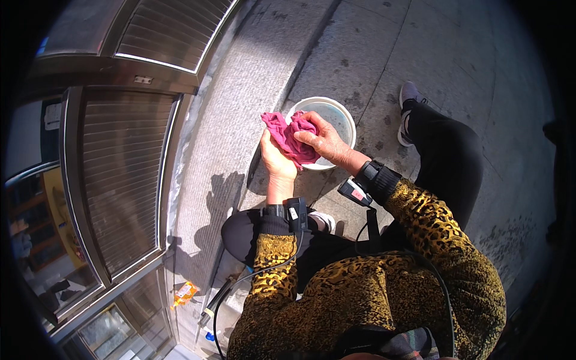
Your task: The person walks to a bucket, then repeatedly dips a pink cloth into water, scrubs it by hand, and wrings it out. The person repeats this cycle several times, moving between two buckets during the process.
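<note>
A bunched pink cloth (pixel 288 137) is between my two hands, above the left part of a round white bucket (pixel 352 128). My left hand (pixel 277 157) supports the cloth from below and at its left side, its fingers mostly hidden under the fabric. From the right, my right hand (pixel 325 140) grips the cloth, with fingers curled over the top. The bucket stands on the paving and seems to hold water. Black devices are strapped to both wrists, with cables running back along my arms.
A stone step (pixel 225 117) runs along the left, beside metal-framed glass doors (pixel 128 180). On the step lies an orange packet (pixel 184 294). A caulking gun (pixel 216 301) and a small blue object (pixel 209 336) are at the lower left. Dark wet spots mark the paving (pixel 382 76).
</note>
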Tool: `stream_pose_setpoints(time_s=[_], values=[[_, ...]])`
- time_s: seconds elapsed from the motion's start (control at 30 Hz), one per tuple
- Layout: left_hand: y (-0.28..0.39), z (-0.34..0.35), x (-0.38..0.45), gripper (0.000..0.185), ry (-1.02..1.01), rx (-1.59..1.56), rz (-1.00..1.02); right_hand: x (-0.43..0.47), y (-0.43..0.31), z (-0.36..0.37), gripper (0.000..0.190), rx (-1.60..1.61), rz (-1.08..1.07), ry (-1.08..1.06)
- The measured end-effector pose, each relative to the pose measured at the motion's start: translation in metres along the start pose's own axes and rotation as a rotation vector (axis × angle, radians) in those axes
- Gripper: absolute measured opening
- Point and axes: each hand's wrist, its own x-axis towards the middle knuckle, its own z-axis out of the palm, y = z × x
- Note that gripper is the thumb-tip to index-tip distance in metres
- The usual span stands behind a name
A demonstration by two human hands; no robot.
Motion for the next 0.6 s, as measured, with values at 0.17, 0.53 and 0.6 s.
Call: stream_pose_setpoints(time_s=[0.17,0.53,0.6], values=[[-0.01,-0.017,-0.002,0.054,0.119,0.142,-0.006,-0.015,-0.006,0.024,0.037,-0.707,-0.372,-0.099],[-0.022,0.0,-0.009,0.061,0.052,0.17,-0.178,-0.02,-0.004,0.031,0.031,-0.667,-0.217,0.157],[-0.024,0.002,-0.013,0.056,0.066,0.08,-0.193,-0.019,-0.004,0.03,0.031,-0.7,-0.144,0.091]])
